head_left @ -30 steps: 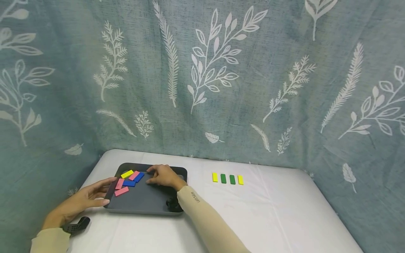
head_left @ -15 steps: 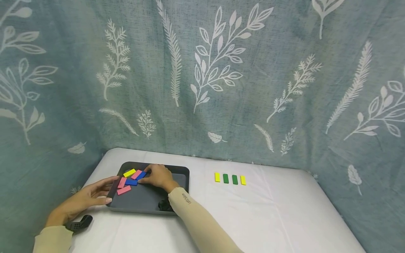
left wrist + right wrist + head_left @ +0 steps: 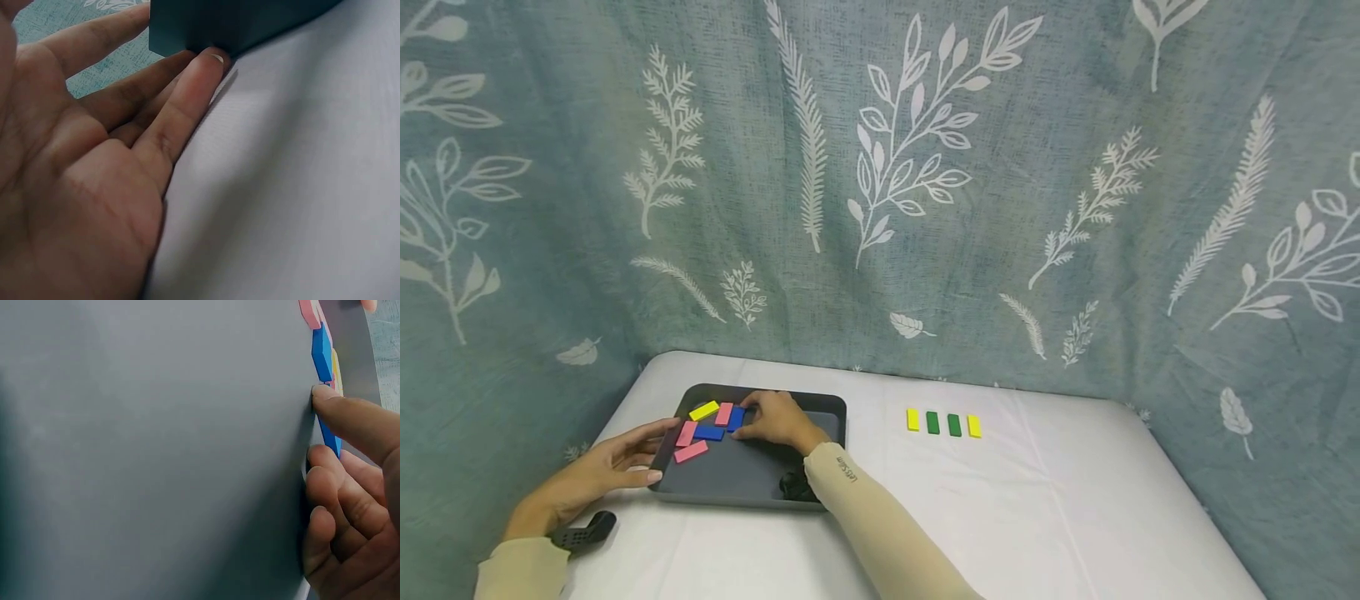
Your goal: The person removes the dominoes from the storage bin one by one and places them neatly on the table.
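In the head view a dark grey tray [image 3: 752, 483] lies on the white-covered table. My right hand [image 3: 778, 419] reaches into it and pinches a blue block [image 3: 736, 418] by its two ends between thumb and finger. The right wrist view has the same blue block [image 3: 330, 436] between thumb and fingers, low on the tray floor. A pink block [image 3: 724, 414] stands close at its left. My left hand [image 3: 598, 475] is at the tray's left side with fairly straight fingers. Its fingertips touch the tray wall [image 3: 187, 28] in the left wrist view.
Beside these in the tray lie a yellow block [image 3: 704, 410], another blue block [image 3: 708, 432] and two pink blocks [image 3: 691, 452]. Right of the tray, two yellow [image 3: 912, 419] and two green blocks [image 3: 932, 422] form a row. A patterned curtain [image 3: 880, 208] hangs behind the table.
My right hand has moved left to the blue block and turned it more upright in the view. The pink block beside it has also straightened. The left hand stays at the tray.
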Demonstrator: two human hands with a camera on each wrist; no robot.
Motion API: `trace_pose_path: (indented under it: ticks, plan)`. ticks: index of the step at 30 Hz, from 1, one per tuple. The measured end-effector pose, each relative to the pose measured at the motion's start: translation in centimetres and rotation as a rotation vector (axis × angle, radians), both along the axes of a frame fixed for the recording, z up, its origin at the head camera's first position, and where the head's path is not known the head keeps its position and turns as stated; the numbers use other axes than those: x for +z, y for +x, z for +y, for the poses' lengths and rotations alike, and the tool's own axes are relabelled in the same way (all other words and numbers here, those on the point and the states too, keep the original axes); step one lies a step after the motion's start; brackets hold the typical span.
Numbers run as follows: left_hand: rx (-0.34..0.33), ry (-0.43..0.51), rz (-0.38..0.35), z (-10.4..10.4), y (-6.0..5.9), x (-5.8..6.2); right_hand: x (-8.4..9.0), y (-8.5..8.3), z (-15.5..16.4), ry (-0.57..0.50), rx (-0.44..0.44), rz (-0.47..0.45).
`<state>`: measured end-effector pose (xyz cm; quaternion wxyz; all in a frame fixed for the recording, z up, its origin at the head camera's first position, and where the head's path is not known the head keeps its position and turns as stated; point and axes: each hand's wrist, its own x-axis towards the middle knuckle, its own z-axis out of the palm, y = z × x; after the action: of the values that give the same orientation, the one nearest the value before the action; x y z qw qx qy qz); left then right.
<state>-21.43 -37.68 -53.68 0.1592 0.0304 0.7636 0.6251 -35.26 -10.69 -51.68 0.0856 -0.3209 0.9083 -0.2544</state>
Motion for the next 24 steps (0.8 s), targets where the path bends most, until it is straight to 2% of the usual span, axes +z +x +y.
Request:
trace_pose_path:
  ticks: [4,12,19,24]
  plan:
    - [0.004,0.008,0.003,0.0,0.0,-0.1,-0.1,-0.2,0.1,-0.008,-0.021,-0.004]
    - [0.005,0.008,-0.008,0.2,0.0,0.0,0.2,-0.2,1.1,-0.014,0.013,-0.037]
    - [-0.022,-0.023,0.035,0.3,0.2,0.2,1.7,-0.6,2.9,-0.042,0.058,-0.089]
    - [-0.03,-0.018,0.034,0.1,0.3,0.1,3.0,-0.7,4.3,-0.059,0.081,-0.078]
